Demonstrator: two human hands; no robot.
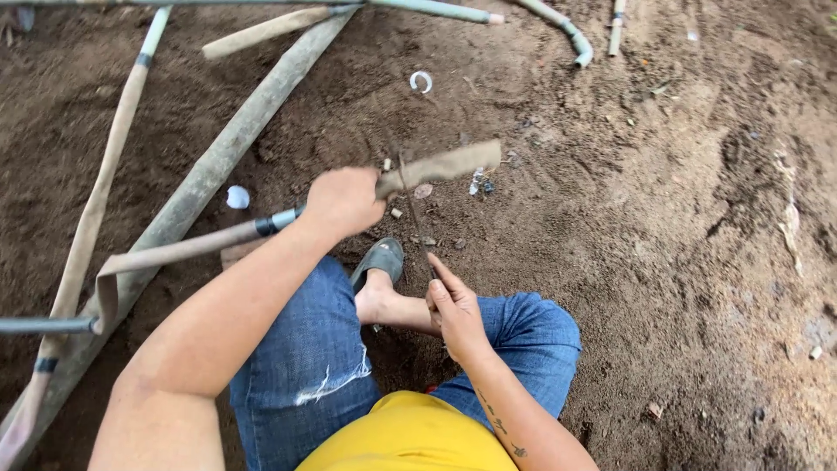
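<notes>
Left hand [342, 201] fingers gripping flat hose [440, 166], right hand [455, 312] closed on thin blade [414, 218], perhaps a saw, handle hidden.

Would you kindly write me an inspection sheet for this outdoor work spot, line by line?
Surface: bare brown soil, loose and uneven.
Job's things: flat tan hose gripped near its free end; thin dark blade set across it.
Clutter: white ring, white scrap, small bits by the hose.
Grippers: left hand closed around the hose; right hand holds the blade's near end, grip closed.
Cables: nothing seen; other flat hoses and grey pipes lie about.
Surroundings: person's jeans, yellow shirt, grey sandal; long plank on the ground.
</notes>
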